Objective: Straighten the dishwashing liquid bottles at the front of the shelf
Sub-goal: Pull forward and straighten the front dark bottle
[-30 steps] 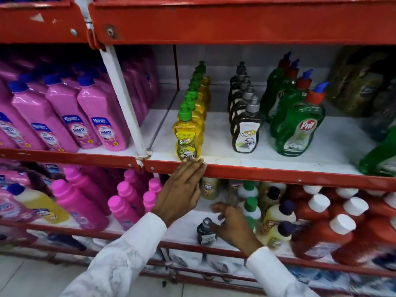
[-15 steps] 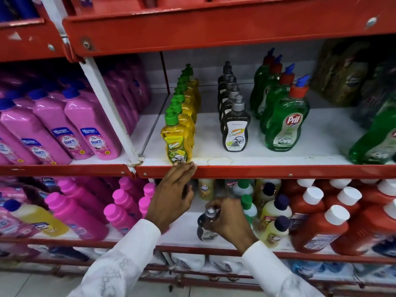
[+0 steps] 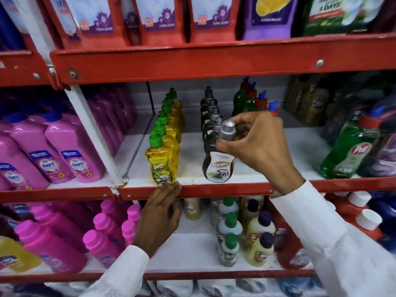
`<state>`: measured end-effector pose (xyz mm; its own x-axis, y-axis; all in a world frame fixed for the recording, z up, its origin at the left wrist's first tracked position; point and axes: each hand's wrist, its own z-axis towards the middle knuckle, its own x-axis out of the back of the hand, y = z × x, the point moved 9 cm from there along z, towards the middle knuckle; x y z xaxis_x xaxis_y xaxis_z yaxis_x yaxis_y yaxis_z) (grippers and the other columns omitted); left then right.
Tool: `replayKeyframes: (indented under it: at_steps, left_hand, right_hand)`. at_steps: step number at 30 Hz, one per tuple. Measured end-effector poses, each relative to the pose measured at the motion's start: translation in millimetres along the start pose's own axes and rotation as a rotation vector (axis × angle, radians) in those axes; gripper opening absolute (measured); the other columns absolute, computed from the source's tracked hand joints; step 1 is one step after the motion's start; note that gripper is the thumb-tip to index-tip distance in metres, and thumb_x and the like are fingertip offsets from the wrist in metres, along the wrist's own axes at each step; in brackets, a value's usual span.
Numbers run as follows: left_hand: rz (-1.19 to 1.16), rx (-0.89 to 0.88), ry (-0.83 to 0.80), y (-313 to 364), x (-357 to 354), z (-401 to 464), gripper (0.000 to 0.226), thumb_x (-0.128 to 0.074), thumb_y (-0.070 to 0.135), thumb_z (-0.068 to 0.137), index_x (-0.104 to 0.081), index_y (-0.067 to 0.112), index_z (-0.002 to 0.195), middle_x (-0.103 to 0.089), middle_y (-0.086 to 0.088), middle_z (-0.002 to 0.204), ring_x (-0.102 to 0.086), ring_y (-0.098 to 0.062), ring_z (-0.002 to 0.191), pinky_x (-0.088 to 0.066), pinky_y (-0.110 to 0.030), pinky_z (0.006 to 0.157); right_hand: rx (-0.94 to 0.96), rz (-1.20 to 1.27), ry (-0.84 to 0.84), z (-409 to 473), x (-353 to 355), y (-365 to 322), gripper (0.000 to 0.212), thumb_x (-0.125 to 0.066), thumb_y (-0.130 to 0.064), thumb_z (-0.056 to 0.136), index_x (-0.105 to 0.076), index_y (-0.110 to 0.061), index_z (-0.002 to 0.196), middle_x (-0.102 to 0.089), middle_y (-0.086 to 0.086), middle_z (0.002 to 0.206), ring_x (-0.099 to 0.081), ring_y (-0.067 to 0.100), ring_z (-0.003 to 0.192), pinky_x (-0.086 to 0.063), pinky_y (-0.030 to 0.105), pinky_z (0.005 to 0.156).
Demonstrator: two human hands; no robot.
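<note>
Red shop shelving [image 3: 192, 190] fills your view, with three files of dish soap on the middle board. Your right hand [image 3: 255, 146] is pinched on the neck of the dark bottle [image 3: 218, 168], fingertips closed just under its silver cap [image 3: 227, 130]. Below that grip the body hangs upright, long axis vertical, label facing you, base at or just above the front lip; I cannot tell if it is seated. Behind the grip the dark row runs back in line. To its left, the yellow bottle [image 3: 162, 166] stands squared at the edge, your left hand [image 3: 159, 213] resting flat on the lip beneath it, holding nothing. I judge two fronts nearly done; the green bottle [image 3: 349, 153] far right leans and looks untouched.
</note>
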<state>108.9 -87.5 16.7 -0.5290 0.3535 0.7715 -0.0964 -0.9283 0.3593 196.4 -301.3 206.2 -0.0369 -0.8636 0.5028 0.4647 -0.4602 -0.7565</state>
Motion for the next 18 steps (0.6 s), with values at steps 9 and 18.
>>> replayKeyframes:
  at_steps: [9,18]
  left_hand:
    - [0.000,0.009,-0.033,-1.5,-2.3,-2.3,0.055,-0.062,0.020,0.086,-0.050,0.018,0.140,-0.053,-0.001,0.145,-0.043,-0.019,0.137,-0.036,-0.043,0.116]
    - [0.161,-0.031,-0.064,10.8,-7.7,-1.9,0.058,-0.051,0.033,0.086,-0.049,0.012,0.139,-0.053,-0.008,0.144,-0.043,-0.024,0.137,-0.031,-0.043,0.115]
  right_hand:
    - [-0.056,-0.097,-0.113,30.3,-45.8,33.9,0.040,-0.092,-0.022,0.061,-0.076,-0.015,0.097,-0.070,-0.008,0.076,-0.058,-0.007,0.063,-0.042,0.009,0.052]
    - [0.026,-0.071,-0.117,31.4,-53.7,44.2,0.044,-0.087,-0.021,0.070,-0.073,-0.017,0.111,-0.076,-0.003,0.096,-0.055,-0.012,0.064,-0.039,-0.006,0.054]
